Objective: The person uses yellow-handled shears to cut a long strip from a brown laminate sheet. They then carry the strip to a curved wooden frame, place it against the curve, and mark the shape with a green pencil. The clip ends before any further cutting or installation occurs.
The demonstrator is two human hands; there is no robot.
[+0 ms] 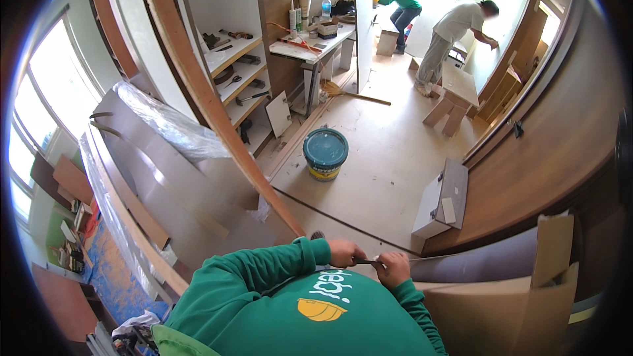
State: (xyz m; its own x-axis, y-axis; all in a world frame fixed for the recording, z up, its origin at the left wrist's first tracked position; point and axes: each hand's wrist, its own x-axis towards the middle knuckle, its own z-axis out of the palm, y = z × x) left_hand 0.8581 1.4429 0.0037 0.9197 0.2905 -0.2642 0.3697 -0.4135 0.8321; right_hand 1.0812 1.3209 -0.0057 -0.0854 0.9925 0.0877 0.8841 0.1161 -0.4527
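Close in front of my green sweatshirt (277, 310), both hands come together at the middle. My left hand (344, 252) is closed round one end of a thin dark strip (366, 262). My right hand (393, 269) pinches the other end, a short way to the right. The strip is too small to name its kind. Beside my right hand, an open cardboard box (481, 300) and a greyish curved sheet (481, 262) extend to the right.
A lidded bucket (326, 148) stands on the floor ahead. Left are a wooden frame edge (217, 115), plastic-wrapped panels (165, 132) and tool shelves (231, 59). Further off lie a broom (356, 97) and a low bench (458, 86); two people (399, 3) (455, 29) work there.
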